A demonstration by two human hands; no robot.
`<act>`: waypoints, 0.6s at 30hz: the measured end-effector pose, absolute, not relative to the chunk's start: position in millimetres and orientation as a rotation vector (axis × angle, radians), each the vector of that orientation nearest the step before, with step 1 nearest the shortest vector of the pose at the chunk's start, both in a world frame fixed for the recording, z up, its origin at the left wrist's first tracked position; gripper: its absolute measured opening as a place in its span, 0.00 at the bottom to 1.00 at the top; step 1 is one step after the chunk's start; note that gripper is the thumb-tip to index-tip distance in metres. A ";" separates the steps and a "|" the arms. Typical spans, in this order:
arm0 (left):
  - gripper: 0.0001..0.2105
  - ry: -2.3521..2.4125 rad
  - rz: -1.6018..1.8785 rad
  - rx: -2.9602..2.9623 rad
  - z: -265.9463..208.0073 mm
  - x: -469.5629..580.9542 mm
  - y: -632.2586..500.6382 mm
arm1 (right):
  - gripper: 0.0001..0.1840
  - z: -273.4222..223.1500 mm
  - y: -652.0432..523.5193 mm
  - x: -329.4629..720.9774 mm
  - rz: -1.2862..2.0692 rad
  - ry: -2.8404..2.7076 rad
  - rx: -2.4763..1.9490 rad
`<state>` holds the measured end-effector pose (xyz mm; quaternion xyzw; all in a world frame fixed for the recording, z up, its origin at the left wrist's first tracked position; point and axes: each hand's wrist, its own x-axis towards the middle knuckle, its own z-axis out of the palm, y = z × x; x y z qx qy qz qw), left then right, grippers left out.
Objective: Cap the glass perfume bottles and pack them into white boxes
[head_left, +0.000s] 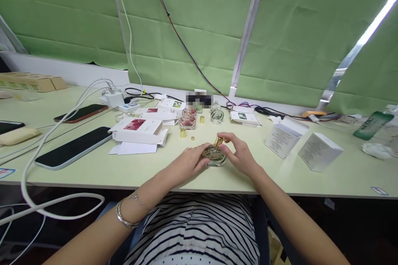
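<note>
Here, left hand (191, 162) grasps perfume bottle (214, 155) (glass: likely slippery, fragile; hold by sides); right hand (241, 155) pinches gold cap (218, 142).

The place looks like an office or similar indoor workroom: a long, pale counter (348, 182) runs below green blinds (202, 8), with phones (73, 148), a white charger block (113, 99) and a trail of black cables (270, 111) sharing its top with white cartons (320, 153).

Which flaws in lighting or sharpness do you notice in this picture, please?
Head view: glare through the gap between green blinds, upper right; head view: a pixelated patch beyond the held glass bottle; head view: print on the white boxes, right, too fine to read.
</note>
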<state>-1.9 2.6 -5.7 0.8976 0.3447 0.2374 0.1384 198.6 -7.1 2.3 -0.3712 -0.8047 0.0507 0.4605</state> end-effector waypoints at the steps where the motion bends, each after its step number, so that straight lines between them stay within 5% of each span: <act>1: 0.18 0.993 0.686 2.598 -6.1 -1.9 2.8 | 0.15 2.8 -8.0 199.7 0.156 -2.011 -0.927; 9: 0.18 0.991 0.682 2.599 -5.3 -2.1 2.5 | 0.43 -2.3 -16.9 201.9 0.491 -2.222 -1.042; 18: 0.18 0.969 0.671 2.585 -2.1 -1.4 0.7 | 0.45 -8.0 -19.6 199.9 0.493 -2.194 -1.078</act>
